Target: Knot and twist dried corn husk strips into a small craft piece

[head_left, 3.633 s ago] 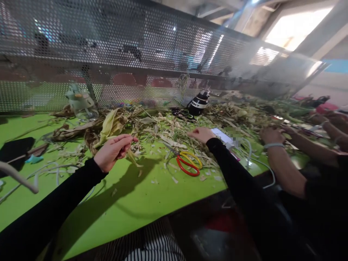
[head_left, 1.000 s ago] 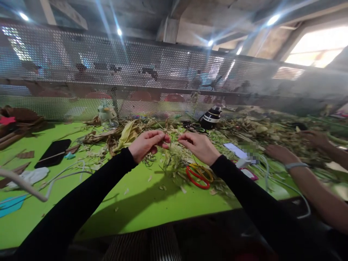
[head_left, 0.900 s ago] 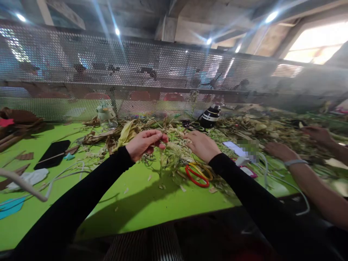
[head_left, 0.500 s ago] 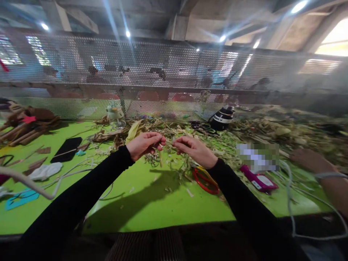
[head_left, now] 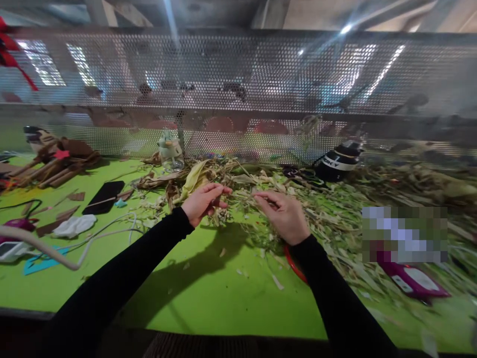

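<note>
My left hand point(head_left: 206, 203) is above the table with thumb and fingers closed in a pinch. Facing it a short way to the right, my right hand point(head_left: 285, 214) pinches with thumb and forefinger. Anything held between the fingertips is too fine to make out against the litter. Behind both hands lie dry plant strips point(head_left: 246, 180) that look like shredded corn husk. A pale yellow-green husk point(head_left: 194, 178) stands just beyond my left hand. Under my right wrist shows a red loop point(head_left: 295, 263), the rest covered by my forearm.
On the green table point(head_left: 223, 298) a black phone point(head_left: 105, 196), crumpled white tissue point(head_left: 74, 226) and pale cable point(head_left: 48, 246) lie left. A clear bottle point(head_left: 171, 154) and black bottle point(head_left: 339, 161) stand before a perforated screen point(head_left: 223, 74). A magenta device point(head_left: 419, 281) lies right.
The view has swung right and down, so the table things appear shifted. My hands are slightly farther apart. Another person's hand at the right is out of view now.
</note>
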`<move>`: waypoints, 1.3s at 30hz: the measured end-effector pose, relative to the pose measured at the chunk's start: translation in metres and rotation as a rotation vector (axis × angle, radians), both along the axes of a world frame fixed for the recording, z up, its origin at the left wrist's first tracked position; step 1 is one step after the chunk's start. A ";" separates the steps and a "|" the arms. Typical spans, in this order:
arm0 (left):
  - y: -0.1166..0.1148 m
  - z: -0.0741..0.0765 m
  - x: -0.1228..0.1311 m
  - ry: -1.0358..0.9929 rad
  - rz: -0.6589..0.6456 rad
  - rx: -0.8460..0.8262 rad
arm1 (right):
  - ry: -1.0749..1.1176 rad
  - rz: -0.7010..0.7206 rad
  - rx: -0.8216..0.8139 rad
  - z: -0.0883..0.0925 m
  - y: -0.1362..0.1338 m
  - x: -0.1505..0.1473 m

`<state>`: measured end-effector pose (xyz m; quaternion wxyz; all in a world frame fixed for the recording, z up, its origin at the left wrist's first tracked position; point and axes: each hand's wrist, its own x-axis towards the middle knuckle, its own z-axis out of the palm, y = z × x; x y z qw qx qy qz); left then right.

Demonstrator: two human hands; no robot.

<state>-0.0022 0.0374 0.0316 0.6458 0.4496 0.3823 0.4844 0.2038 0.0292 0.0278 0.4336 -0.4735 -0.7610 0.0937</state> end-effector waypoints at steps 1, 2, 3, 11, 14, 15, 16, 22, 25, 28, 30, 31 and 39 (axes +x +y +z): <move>-0.001 -0.002 0.004 -0.001 -0.008 0.009 | -0.035 0.010 0.026 0.000 -0.002 -0.002; -0.002 -0.005 0.009 0.001 -0.027 0.015 | -0.069 0.025 0.051 -0.001 -0.004 -0.005; -0.003 -0.008 0.013 0.007 -0.053 0.016 | -0.100 0.039 0.075 -0.001 -0.006 -0.007; -0.006 -0.025 0.026 0.053 -0.168 -0.112 | -0.204 0.020 0.152 -0.006 -0.007 -0.015; -0.006 -0.023 0.025 0.073 -0.124 -0.105 | -0.197 -0.008 0.152 -0.006 -0.007 -0.014; -0.005 -0.022 0.025 0.080 -0.107 -0.101 | -0.203 -0.003 0.151 -0.006 -0.007 -0.013; -0.005 -0.022 0.025 0.086 -0.092 -0.100 | -0.215 0.008 0.151 -0.006 -0.007 -0.013; -0.001 -0.023 0.023 0.076 -0.092 -0.130 | -0.256 -0.010 0.161 -0.008 -0.007 -0.011; 0.001 -0.025 0.021 0.089 -0.113 -0.152 | -0.265 0.048 0.136 -0.008 -0.008 -0.010; 0.002 -0.023 0.020 0.121 -0.121 -0.135 | -0.396 0.079 0.139 -0.008 -0.011 -0.011; 0.001 -0.021 0.021 0.152 -0.115 -0.115 | -0.479 0.030 0.162 -0.009 -0.012 -0.012; 0.000 -0.021 0.022 0.166 -0.118 -0.113 | -0.508 0.009 0.169 -0.010 -0.012 -0.013; -0.002 -0.032 0.031 0.253 -0.160 -0.029 | -0.541 -0.029 0.144 -0.015 -0.011 -0.013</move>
